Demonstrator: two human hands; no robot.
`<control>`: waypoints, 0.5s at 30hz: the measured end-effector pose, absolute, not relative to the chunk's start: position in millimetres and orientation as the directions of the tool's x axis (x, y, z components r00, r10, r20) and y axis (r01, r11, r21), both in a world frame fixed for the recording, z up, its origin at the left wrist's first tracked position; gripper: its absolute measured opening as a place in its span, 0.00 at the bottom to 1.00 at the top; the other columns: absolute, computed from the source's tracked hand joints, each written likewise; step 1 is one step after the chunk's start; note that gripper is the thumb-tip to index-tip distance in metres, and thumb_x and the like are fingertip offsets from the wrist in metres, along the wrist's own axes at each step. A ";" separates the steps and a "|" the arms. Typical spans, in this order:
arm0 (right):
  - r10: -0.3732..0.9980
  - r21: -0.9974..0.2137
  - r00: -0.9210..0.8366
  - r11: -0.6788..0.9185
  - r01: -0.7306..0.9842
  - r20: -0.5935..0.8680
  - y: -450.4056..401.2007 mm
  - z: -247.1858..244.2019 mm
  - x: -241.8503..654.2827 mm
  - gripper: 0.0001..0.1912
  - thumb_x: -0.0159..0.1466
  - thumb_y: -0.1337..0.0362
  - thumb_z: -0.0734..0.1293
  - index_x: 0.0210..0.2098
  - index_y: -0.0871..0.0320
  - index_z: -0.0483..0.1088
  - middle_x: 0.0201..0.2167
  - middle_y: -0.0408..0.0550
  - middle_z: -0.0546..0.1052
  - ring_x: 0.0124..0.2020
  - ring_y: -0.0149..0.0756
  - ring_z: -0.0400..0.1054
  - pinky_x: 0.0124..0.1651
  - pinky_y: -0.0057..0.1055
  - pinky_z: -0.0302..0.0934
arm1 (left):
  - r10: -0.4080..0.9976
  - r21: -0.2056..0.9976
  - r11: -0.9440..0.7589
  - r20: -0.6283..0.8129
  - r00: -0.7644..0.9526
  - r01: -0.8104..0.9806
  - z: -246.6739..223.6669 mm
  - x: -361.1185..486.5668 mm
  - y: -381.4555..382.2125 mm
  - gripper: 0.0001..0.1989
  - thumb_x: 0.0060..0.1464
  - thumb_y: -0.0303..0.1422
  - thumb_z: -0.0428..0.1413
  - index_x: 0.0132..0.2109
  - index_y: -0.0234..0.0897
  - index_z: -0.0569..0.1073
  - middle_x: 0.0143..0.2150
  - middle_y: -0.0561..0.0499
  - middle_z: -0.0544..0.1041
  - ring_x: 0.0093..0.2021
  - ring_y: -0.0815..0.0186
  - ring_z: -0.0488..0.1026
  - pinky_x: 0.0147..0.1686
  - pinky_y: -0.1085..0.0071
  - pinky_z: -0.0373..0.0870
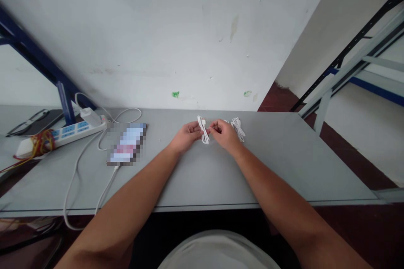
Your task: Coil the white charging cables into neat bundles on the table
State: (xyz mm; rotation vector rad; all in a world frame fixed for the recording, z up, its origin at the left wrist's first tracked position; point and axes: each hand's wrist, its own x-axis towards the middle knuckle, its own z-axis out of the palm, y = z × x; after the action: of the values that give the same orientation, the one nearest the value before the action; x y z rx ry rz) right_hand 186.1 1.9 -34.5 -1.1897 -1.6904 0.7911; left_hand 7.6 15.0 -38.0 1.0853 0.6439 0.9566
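My left hand (187, 136) is closed on a coiled white USB cable (204, 131), held upright just above the grey table. A flat plug shows near the top of the coil. Close by on its right, my right hand (223, 133) has thumb and fingertips pinched together against the edge of the bundle. What sits in that pinch is too small to make out. Behind and to the right of my right hand lie more coiled white cables (238, 128), partly hidden by the hand.
On the left of the grey table (202, 180) lies a phone (128, 143), its screen blurred, with a white cable plugged in. A power strip (71, 131) with a white charger (91, 116) stands beyond it. A white wall (189, 42) rises behind; metal frames (325, 105) stand at right.
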 end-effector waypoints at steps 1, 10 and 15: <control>0.952 -0.899 -0.154 0.302 0.318 0.266 3.4 -35.0 186.6 0.07 0.60 0.59 0.63 0.32 0.56 0.66 0.22 0.39 0.69 0.21 0.27 0.57 0.25 0.26 0.51 | 0.883 0.929 0.176 -0.003 0.469 -0.326 -37.2 7.0 14.6 0.28 0.46 0.31 0.65 0.55 0.31 0.72 0.40 0.42 0.81 0.38 0.63 0.78 0.41 0.68 0.71; 0.970 -0.974 -0.234 0.111 0.196 0.064 8.7 -33.0 189.8 0.08 0.59 0.59 0.64 0.30 0.57 0.67 0.17 0.35 0.64 0.18 0.25 0.54 0.24 0.26 0.49 | 0.875 0.914 0.219 -0.028 0.483 -0.343 -40.2 4.7 16.3 0.26 0.47 0.30 0.65 0.54 0.32 0.73 0.39 0.43 0.81 0.36 0.65 0.78 0.41 0.69 0.71; 0.969 -0.961 -0.229 0.148 0.232 0.094 7.4 -32.5 189.5 0.09 0.59 0.58 0.64 0.31 0.57 0.68 0.20 0.38 0.68 0.19 0.26 0.56 0.25 0.26 0.51 | 0.876 0.914 0.212 -0.019 0.482 -0.347 -38.7 4.0 16.3 0.25 0.47 0.31 0.65 0.54 0.32 0.74 0.40 0.42 0.81 0.36 0.66 0.77 0.40 0.70 0.71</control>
State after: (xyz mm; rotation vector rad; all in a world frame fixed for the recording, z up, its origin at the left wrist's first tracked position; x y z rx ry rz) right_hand 189.5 7.4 -32.5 -1.1845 -1.6132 1.1436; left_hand 4.0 16.3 -38.7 1.0258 0.6270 0.9312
